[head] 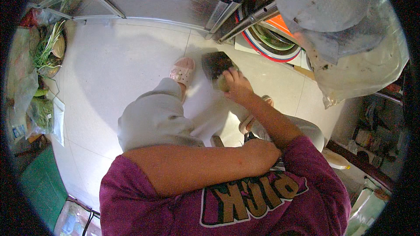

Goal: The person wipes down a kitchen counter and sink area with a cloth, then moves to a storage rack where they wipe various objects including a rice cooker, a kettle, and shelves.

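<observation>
My right hand (239,87) is stretched out low over the floor between my feet, fingers curled around a rounded green-brown thing (223,83). Just beyond the fingers is a dark, flat, squarish thing (216,63). Blur hides whether the two are one tool, such as a cleaver and its handle. My left arm lies across my chest, and my left hand (261,152) is bent in near my right elbow. Its fingers are hidden, so what it holds cannot be seen. A small black thing (250,136) shows beside it.
Metal-framed panels (164,3) border the far side. Stacked round basins (272,44) stand at upper right, under a hanging plastic bag (357,68). Green onions (49,47) and bagged vegetables (41,111) line the left. My pink clog (183,70) rests on the tiled floor (108,62).
</observation>
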The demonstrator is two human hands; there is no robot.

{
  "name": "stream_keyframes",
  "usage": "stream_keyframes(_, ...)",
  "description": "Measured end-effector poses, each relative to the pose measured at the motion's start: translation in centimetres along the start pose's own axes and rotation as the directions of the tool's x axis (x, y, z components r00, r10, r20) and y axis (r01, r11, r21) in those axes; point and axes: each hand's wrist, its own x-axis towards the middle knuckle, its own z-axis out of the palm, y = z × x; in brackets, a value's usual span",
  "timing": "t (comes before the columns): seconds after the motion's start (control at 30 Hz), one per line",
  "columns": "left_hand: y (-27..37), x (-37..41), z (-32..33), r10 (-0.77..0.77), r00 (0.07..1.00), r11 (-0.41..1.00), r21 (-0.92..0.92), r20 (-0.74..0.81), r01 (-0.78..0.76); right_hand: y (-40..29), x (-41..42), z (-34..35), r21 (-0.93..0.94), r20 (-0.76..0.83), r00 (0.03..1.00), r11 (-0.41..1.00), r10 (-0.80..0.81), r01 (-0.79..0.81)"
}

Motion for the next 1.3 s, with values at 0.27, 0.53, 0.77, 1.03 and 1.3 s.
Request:
stream_keyframes(0.27, -0.7, 0.2, 0.1, 0.098, 0.991, 0.986, 0.122, 0.092, -0.109, 2.4, 7.6, -3.4, 0.122, -0.068, 0.993, 0.989, 0.092, -0.083)
stream_keyframes(0.53, -0.9, 0.2, 0.0, 0.11, 0.992, 0.991, 0.064, 0.058, -0.114, 2.0, 8.7, -3.6, 0.163, -0.048, 0.99, 0.979, 0.132, -0.123)
stream_keyframes(0.77, -0.7, 0.4, 0.2, 0.047, 0.998, 0.995, 0.085, 0.05, -0.051, 1.6, 10.0, -3.9, 0.122, -0.057, 0.989, 0.984, 0.137, -0.129)
stream_keyframes(1.03, 0.2, -0.2, -2.6, -0.094, 0.99, 0.995, -0.028, -0.102, 0.092, 1.4, 6.2, -6.8, 0.302, -0.072, 0.986, 0.945, 0.153, -0.125)
stream_keyframes(1.3, -1.1, 3.3, -4.6, -0.371, 0.528, 0.912, -0.406, -0.764, 0.054, 4.2, -8.7, -13.9, 0.975, 0.22, 0.893, -0.112, 0.393, -0.191)
